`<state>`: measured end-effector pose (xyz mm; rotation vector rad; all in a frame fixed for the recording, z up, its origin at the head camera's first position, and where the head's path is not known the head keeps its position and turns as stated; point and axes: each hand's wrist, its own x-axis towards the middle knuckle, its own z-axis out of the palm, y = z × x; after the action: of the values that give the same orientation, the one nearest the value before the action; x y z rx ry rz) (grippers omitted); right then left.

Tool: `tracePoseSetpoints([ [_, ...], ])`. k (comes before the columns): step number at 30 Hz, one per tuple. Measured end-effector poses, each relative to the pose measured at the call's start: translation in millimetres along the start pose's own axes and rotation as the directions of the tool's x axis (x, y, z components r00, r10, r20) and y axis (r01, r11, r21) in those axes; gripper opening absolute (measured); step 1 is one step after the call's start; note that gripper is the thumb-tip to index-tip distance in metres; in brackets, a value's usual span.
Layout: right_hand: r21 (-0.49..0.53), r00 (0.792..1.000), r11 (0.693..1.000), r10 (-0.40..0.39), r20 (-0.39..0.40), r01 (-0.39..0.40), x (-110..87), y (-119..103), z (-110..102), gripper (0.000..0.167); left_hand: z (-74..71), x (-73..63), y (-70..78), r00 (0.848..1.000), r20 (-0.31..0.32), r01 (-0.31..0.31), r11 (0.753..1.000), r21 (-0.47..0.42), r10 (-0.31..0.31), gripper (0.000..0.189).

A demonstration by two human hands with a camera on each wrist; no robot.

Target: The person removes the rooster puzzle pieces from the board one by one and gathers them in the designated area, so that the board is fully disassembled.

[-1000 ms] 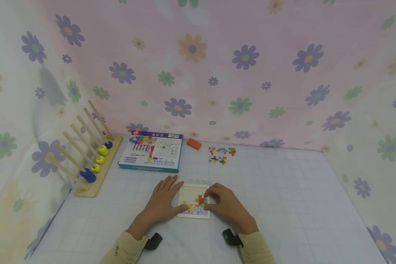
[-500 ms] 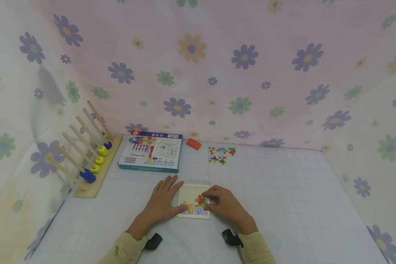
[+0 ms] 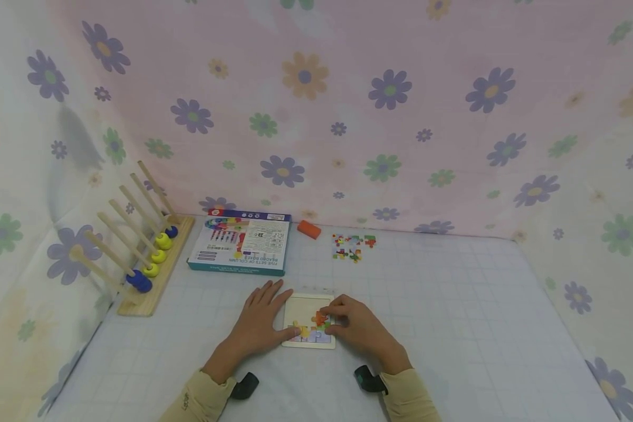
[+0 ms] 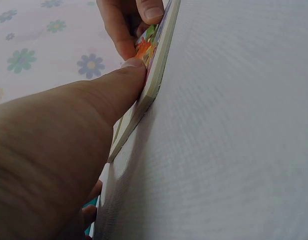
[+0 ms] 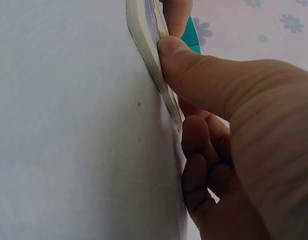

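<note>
A small white puzzle tray (image 3: 306, 303) lies in front of me, with several joined puzzle pieces (image 3: 311, 336) along its near side. My left hand (image 3: 258, 325) lies at the tray's left side with fingers spread; its thumb (image 4: 126, 82) presses the pieces near the lower left. At the right rim, my right hand (image 3: 361, 327) pinches an orange puzzle piece (image 3: 319, 318) between thumb and index finger, over the tray's right part. The right wrist view shows that thumb (image 5: 193, 70) at the tray edge, the other fingers curled below. Fingers partly hide the orange piece.
Several loose puzzle pieces (image 3: 354, 241) lie beyond the tray. An orange block (image 3: 309, 229) sits beside a flat printed box (image 3: 242, 243) at the back. On the left stands a wooden peg rack (image 3: 160, 287) with blue and yellow beads. A flowered cloth (image 3: 337, 146) hangs behind.
My right index finger has shifted slightly left over the orange puzzle piece. The left hand stays where it was. The head view has drifted a little.
</note>
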<state>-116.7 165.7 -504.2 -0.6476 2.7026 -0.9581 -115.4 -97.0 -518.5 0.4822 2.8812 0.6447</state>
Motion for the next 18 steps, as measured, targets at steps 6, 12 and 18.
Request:
tracePoseSetpoints([
  [6,-0.053,1.0,0.998,-0.026,-0.015,0.025,0.9,-1.1,2.2,0.032,0.1,0.1,-1.2,1.0,0.004,0.0,1.0,0.0,0.0,0.087],
  [12,-0.047,0.998,0.998,-0.031,-0.046,0.029,1.1,0.8,4.4,0.03,-0.3,-0.5,-0.9,1.0,-0.003,-0.01,1.0,-0.012,0.01,0.086],
  [18,0.022,0.997,0.999,-0.025,-0.079,0.027,0.9,9.0,5.4,0.032,-0.4,-1.9,-0.3,1.0,-0.016,-0.015,1.0,-0.013,0.015,0.085],
])
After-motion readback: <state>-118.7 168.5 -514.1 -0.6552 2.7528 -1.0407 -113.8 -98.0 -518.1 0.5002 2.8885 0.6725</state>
